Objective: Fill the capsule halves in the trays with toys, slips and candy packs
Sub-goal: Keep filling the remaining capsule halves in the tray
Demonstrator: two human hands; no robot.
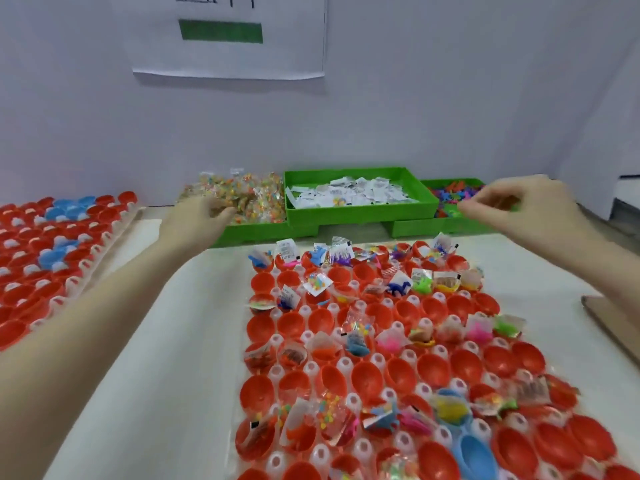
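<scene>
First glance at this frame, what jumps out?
The tray of red capsule halves in the foreground, some already stuffed with toys and packets, many bare. Behind it sit three green bins of candy packs, paper slips and small toys. The left hand reaches into the candy, the right hand toward the toys.

Paper sheet on the wall (pixel 228 36): cut-off black strokes at its top edge, not readable; below them a plain green bar (pixel 220 31) with no lettering.
Slips in the middle green bin (pixel 349 194): small dark print and a coloured mark on white paper, too small to read.
Slips in the capsule halves (pixel 287 250): print blurred, unreadable.
Candy packs (pixel 239 195): no legible label.
</scene>
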